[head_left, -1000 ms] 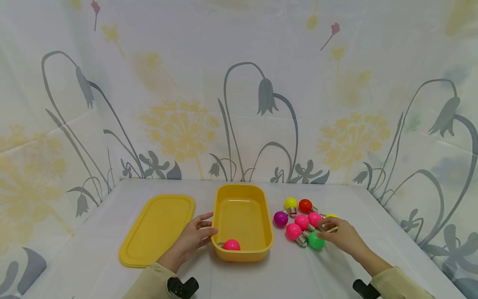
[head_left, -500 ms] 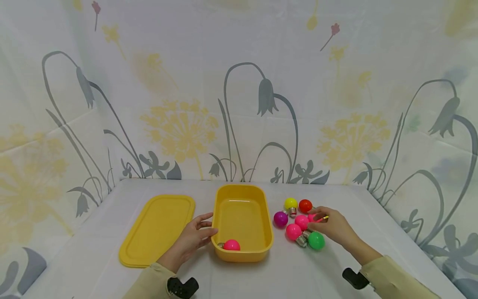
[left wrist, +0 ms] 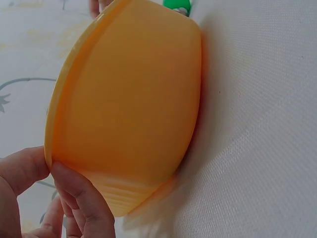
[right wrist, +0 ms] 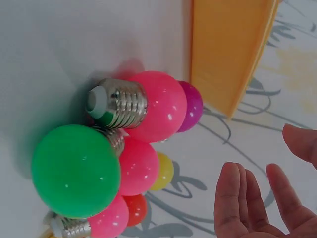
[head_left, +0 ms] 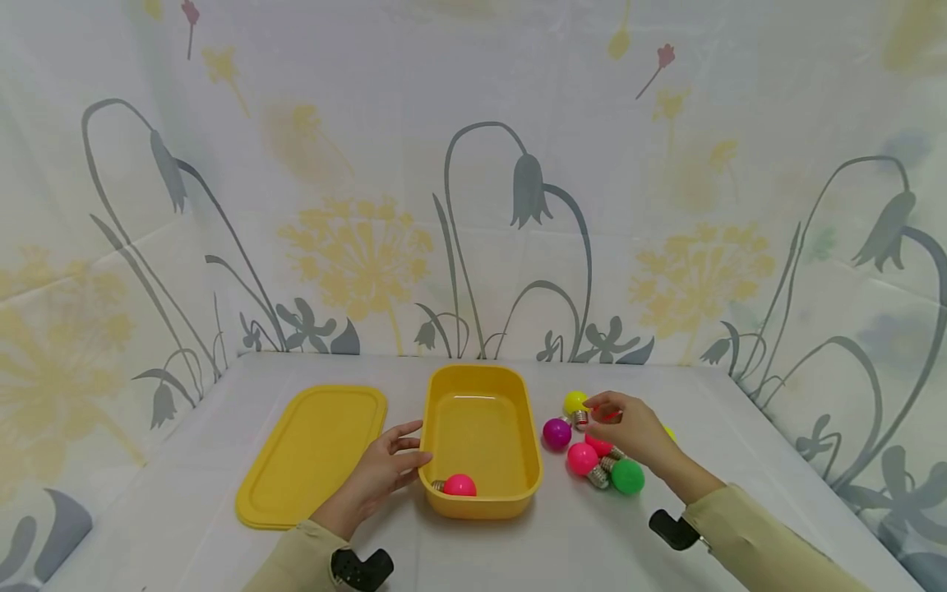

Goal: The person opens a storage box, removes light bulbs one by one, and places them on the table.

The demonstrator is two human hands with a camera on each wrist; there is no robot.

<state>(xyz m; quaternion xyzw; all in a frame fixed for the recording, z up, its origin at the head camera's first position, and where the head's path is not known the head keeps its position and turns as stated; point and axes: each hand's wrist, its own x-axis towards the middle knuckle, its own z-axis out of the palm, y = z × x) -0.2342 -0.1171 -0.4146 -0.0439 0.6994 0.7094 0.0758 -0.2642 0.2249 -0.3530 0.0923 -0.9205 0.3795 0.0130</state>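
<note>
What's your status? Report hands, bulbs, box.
Left hand steadies yellow box. Right hand open over bulb pile. One pink bulb boxed.

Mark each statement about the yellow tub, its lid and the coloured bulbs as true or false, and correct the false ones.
1. One pink bulb lies inside the tub. True.
2. The lid sits on the tub. False: it lies flat on the table, to the tub's left.
3. The left hand touches the tub's rim. True.
4. The right hand rests inside the tub. False: it is over the bulbs beside the tub.
5. A green bulb lies outside the tub. True.
</note>
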